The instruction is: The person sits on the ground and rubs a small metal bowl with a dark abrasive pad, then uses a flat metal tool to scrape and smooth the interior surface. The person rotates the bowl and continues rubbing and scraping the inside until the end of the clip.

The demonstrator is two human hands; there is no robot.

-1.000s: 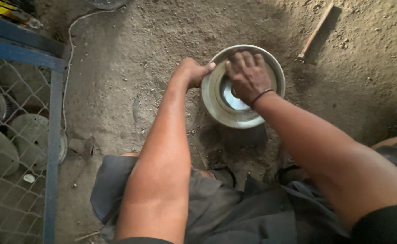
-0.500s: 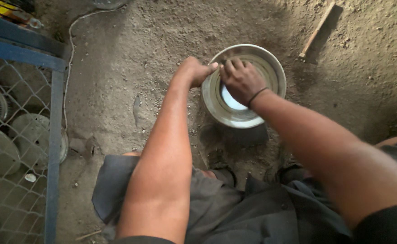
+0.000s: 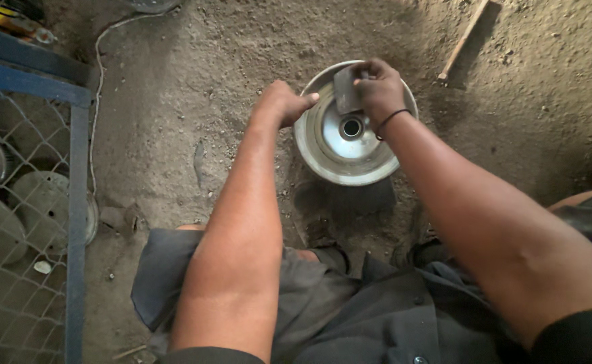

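round metal wheel part [image 3: 350, 145] sits on the dirt floor [image 3: 194, 87] before the knees; left hand [image 3: 284, 102] curled, thumb braced on its rim; right hand [image 3: 377, 87] pinching a small dark abrasive pad [image 3: 345, 91] against the far inner wall; risk: pad could slip from the pinch, or the part skid on loose dirt, since only a thumb steadies it; right fingertips hidden behind the pad, pad material unclear, far rim covered by the hand.
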